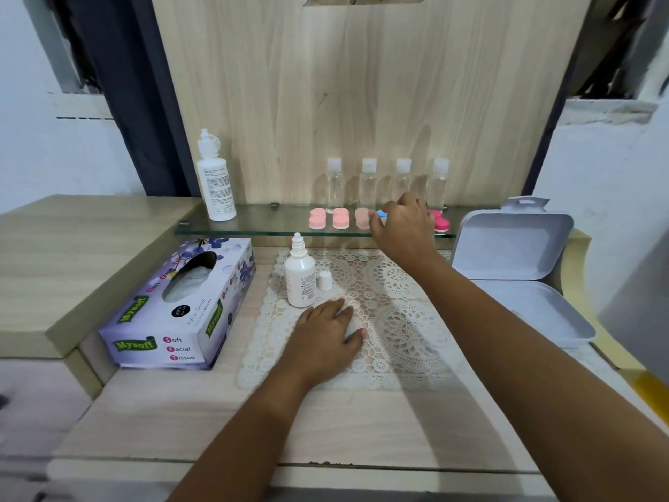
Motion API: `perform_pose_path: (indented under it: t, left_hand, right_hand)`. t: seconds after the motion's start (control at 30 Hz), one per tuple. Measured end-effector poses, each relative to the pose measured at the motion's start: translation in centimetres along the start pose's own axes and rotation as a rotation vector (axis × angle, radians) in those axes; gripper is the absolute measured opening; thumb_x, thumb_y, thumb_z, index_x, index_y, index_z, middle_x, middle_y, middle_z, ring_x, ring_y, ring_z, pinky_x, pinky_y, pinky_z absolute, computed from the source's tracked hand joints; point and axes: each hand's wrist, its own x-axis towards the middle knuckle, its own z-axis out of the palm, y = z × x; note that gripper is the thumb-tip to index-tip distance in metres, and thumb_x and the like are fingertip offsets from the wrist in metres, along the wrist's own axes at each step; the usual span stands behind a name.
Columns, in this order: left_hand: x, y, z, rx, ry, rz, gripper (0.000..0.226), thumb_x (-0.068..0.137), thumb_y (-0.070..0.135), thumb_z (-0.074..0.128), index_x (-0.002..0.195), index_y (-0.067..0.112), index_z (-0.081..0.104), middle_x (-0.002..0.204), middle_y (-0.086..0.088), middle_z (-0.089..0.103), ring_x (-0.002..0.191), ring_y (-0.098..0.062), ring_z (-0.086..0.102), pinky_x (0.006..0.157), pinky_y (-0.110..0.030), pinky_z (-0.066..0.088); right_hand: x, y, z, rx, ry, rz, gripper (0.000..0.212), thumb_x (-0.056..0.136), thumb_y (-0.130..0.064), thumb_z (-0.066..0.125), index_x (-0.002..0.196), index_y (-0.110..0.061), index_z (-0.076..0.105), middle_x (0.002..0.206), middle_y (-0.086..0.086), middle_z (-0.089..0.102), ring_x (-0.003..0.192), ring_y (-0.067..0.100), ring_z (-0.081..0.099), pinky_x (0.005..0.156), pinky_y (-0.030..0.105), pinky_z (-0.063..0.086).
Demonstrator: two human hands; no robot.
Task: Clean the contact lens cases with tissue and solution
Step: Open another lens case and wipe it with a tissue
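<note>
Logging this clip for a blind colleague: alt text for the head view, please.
The right hand reaches to a row of lens cases on a glass shelf, while the left hand rests flat on a lace mat beside an uncapped solution bottle and a tissue box.

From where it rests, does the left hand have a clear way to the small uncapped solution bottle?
Probably yes. The left hand lies flat on the lace mat just in front of the small bottle, nothing between them. The loose cap stands right of the bottle, off the path.
</note>
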Motion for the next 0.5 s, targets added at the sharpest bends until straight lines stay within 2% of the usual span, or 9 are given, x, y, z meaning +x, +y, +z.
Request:
perform_pose_path:
  t: [0.1,0.23,0.5]
  left_hand:
    - [0.04,-0.05,0.05,-0.001,-0.004,-0.001,0.057,0.097,0.047,0.033,0.146,0.019,0.027,0.156,0.001,0.018,0.143,-0.013,0.012,0.115,-0.030,0.004]
    - [0.03,0.00,0.03,0.001,-0.003,0.000,0.057,0.097,0.046,0.033,0.146,0.019,0.027,0.156,0.000,0.018,0.143,-0.013,0.012,0.115,-0.030,0.005]
    - [0.01,0.01,0.02,0.003,0.011,-0.001,0.056,0.097,0.045,0.035,0.145,0.018,0.029,0.155,0.000,0.020,0.142,-0.014,0.015,0.116,-0.031,0.007]
  right_hand:
    - [-0.04,0.51,-0.32,-0.052,0.013,0.039,0.040,0.094,-0.034,0.042,0.103,-0.001,0.062,0.116,0.017,0.051,0.109,0.033,0.043,0.088,0.041,0.035]
    - [0.02,0.79,-0.60,-0.095,-0.072,0.060,0.044,0.094,-0.040,0.043,0.107,-0.001,0.061,0.122,0.018,0.048,0.113,0.034,0.042,0.092,0.043,0.034]
    - [0.21,0.75,-0.50,-0.127,-0.085,0.051,0.030,0.090,-0.025,0.046,0.102,-0.001,0.060,0.121,0.017,0.047,0.108,0.032,0.043,0.086,0.040,0.034]
